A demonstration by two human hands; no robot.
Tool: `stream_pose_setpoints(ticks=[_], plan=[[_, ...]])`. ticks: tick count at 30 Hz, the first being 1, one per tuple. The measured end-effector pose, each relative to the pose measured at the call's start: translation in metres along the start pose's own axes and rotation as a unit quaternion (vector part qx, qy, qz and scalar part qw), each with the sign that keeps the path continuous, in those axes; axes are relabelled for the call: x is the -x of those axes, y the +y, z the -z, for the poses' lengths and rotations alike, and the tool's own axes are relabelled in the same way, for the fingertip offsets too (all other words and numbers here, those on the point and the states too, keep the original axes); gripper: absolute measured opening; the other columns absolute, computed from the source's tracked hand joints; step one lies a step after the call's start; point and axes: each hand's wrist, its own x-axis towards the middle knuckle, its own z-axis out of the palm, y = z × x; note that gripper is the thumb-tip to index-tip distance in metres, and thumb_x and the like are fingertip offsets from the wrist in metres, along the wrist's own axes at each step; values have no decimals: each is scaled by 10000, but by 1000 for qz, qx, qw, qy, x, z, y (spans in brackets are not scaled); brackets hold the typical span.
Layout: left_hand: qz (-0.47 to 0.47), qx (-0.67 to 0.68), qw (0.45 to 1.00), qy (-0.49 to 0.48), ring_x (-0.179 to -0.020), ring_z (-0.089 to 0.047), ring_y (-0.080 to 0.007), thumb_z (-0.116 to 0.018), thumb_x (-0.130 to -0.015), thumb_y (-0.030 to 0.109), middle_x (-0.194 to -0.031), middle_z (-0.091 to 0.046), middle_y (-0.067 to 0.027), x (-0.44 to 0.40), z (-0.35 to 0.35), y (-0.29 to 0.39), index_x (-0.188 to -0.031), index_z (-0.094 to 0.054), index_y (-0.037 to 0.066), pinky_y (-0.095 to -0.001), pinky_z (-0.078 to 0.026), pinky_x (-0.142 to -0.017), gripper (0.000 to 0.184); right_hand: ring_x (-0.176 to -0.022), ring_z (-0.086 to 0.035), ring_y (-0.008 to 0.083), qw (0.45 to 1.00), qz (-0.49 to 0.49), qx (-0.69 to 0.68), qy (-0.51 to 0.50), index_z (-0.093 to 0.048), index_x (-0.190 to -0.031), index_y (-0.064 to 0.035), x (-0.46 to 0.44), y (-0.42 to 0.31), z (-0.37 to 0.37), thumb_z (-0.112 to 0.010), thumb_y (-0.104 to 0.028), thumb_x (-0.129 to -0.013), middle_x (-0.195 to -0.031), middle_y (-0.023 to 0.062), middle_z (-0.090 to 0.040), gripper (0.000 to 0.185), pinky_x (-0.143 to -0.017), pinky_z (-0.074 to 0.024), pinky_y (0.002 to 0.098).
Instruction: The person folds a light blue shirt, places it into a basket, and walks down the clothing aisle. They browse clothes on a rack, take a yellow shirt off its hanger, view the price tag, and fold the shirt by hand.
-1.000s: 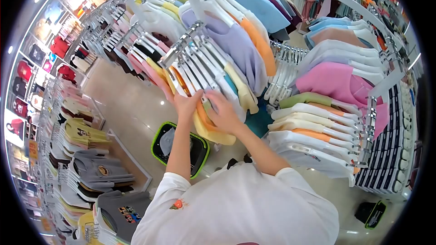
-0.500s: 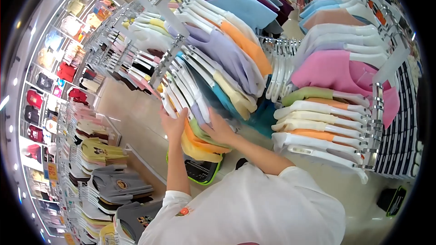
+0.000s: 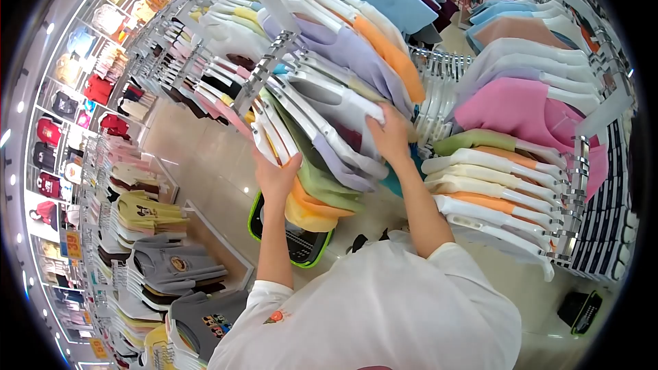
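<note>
My left hand (image 3: pixel 275 175) is closed around the lower ends of white hangers (image 3: pixel 266 133) at the near end of the rail. Below it hang a yellow-orange top (image 3: pixel 308 211) and a green top (image 3: pixel 317 181). Farther along, my right hand (image 3: pixel 392 138) pinches the shoulder end of a pale grey-white top (image 3: pixel 332 98) on a hanger. Between my hands hang a lavender top (image 3: pixel 339 164) and other garments, blurred in part. All these hangers hook onto a metal rail (image 3: pixel 264 75).
On the right, another rail (image 3: pixel 569 205) carries a pink top (image 3: pixel 510 106) and several folded-over garments on hangers. A black and green base (image 3: pixel 301 243) stands on the floor below the near clothes. More racks, with grey shirts (image 3: pixel 175 264), line the left.
My right hand has moved up and to the right, from the near garments to the pale top. A gap has opened among the hangers. My left hand stays at the near hangers.
</note>
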Motion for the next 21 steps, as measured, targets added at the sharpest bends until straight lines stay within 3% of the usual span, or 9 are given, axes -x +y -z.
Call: stream_pose_setpoints(ticks=[3,10,13,15,17,19,21], plan=[[10,-14,1000,-2,-959,-673,-381,-817,-720,278,-1122,-645,-216,2,4,6,-1341,-376,-12,-438,-521,-864,815,-979,-636,432,998,40,11,42,-594,-1194,-23,-6,-8,11,-648,-228,-875,-1047,242,-666,383,-850,-501,463],[-13,6,1000,0,-958,-671,-383,-817,-724,293,-1108,-650,-217,-1,1,0,-1315,-396,-9,-443,-518,-852,786,-963,-627,384,997,30,22,65,-630,-1128,-14,-10,-22,20,-692,-144,-820,-1033,197,-657,340,-864,-494,425],[-20,15,1000,0,-959,-668,-382,-818,-724,291,-1109,-649,-218,-3,-1,-4,-1309,-404,-12,-444,-517,-847,778,-1000,-593,378,964,136,160,166,-625,-1084,-46,-2,-38,9,-698,-96,-774,-1040,179,-617,322,-882,-479,434],[-24,26,999,2,-959,-667,-380,-819,-725,285,-1110,-648,-218,-3,-4,-4,-1307,-407,-16,-444,-517,-844,774,-988,-594,364,976,172,75,107,-627,-1028,-61,15,-46,-14,-691,-57,-752,-1004,159,-609,284,-866,-485,449],[-39,24,999,3,-960,-666,-388,-819,-729,277,-1104,-650,-223,-3,-6,-2,-1306,-405,-19,-447,-517,-844,769,-828,-640,313,980,197,33,24,-663,-931,-76,32,-54,-38,-684,-42,-766,-867,99,-644,170,-729,-534,403],[-52,21,998,5,-961,-665,-398,-820,-731,271,-1095,-652,-230,-2,-6,-3,-1306,-403,-23,-451,-517,-845,769,-833,-646,304,982,178,39,-47,-649,-969,-93,41,-61,-52,-642,-57,-813,-873,81,-616,160,-709,-533,430],[-63,17,998,12,-962,-663,-410,-822,-732,267,-1084,-654,-241,-4,-8,-6,-1307,-399,-28,-456,-516,-845,772,-849,-656,338,982,136,90,-91,-616,-1110,-65,36,-62,-60,-659,-76,-810,-1029,102,-637,303,-733,-548,428]])
